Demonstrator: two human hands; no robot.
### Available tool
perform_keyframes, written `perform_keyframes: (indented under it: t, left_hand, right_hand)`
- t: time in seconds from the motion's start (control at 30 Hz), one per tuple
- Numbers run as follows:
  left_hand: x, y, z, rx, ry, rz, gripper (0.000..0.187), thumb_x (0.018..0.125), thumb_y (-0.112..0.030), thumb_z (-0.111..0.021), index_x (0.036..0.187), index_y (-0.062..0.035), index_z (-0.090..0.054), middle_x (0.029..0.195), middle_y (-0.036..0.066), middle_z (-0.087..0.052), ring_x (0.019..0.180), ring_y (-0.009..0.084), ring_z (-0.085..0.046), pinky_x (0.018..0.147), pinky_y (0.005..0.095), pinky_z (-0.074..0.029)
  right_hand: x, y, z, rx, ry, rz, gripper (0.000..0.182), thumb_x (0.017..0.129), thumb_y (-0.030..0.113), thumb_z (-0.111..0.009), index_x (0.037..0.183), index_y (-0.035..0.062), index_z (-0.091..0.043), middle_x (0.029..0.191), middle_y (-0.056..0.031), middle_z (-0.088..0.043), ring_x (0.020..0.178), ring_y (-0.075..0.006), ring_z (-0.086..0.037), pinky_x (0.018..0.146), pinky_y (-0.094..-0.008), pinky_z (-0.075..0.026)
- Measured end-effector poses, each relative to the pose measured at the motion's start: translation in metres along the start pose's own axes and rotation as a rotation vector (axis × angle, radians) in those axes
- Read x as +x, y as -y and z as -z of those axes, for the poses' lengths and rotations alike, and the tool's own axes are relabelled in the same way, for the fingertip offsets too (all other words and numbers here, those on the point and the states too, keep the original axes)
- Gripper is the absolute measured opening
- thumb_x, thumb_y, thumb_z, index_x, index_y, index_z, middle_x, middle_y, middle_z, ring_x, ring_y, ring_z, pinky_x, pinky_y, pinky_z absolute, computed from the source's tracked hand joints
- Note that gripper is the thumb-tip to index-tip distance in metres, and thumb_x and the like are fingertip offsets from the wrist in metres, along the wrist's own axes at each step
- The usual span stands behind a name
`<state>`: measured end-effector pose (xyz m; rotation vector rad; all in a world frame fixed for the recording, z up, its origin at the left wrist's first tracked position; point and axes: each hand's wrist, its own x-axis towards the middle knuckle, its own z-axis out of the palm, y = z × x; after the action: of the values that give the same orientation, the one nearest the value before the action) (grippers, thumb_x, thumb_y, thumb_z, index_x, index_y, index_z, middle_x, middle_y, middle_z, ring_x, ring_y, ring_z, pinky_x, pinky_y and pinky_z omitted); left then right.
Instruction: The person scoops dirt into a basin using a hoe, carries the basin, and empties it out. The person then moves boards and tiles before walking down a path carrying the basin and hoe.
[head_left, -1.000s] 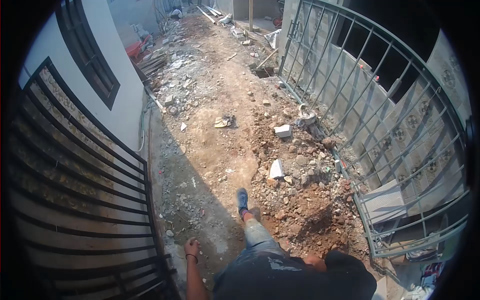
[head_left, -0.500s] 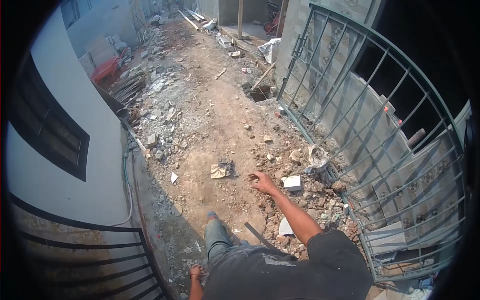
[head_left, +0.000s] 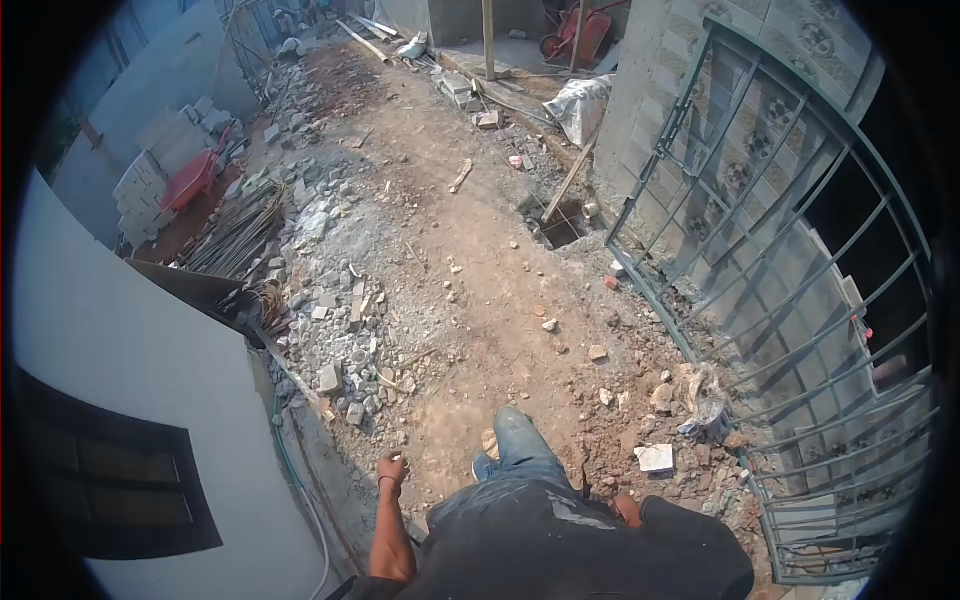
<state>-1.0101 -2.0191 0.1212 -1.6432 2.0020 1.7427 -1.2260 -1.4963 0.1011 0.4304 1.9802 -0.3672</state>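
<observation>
My left hand hangs forward over the dirt path, beside the rubble on the left. Its fingers are curled in, and a small pale spot shows at them; I cannot make out whether it is something held. A dark band circles that wrist. Of my right arm only a patch of skin shows beside the dark sleeve, and the hand itself is hidden. One bent knee in blue trousers is forward over the path.
Broken rubble lines the left side. A green metal gate leans along the right wall. Ahead on the right is a square hole with a plank in it. A white block lies on the right. Red wheelbarrows stand farther off.
The view has moved forward along the path. My left hand has swung forward and up. My right hand, stretched out in front before, has swung back out of sight.
</observation>
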Motion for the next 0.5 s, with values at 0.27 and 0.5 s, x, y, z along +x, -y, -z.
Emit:
perform_keyframes:
  t: [0.27,0.5]
  left_hand:
    - [0.040,-0.642,0.003,0.192,-0.141,-1.679,0.029,0.071,0.006,-0.057,0.097,-0.0074,-0.061,0.091,0.013,-0.061,0.080,0.0232,-0.060,0.066,0.0301,-0.047]
    - [0.158,-0.880,-0.012,0.289,-0.142,-1.933,0.037,0.064,-0.001,-0.063,0.099,-0.0115,-0.058,0.085,0.012,-0.058,0.071,0.0229,-0.060,0.058,0.0287,-0.048]
  right_hand:
    - [0.211,0.401,0.067,-0.299,-0.091,0.267,0.035,0.072,0.022,-0.055,0.100,0.0005,-0.058,0.090,-0.0172,-0.062,0.086,-0.0314,-0.059,0.072,-0.0377,-0.047]
    - [0.236,0.761,0.290,0.363,-0.277,0.811,0.039,0.073,0.024,-0.058,0.105,0.0020,-0.055,0.093,-0.0166,-0.061,0.085,-0.0237,-0.061,0.074,-0.0313,-0.046]
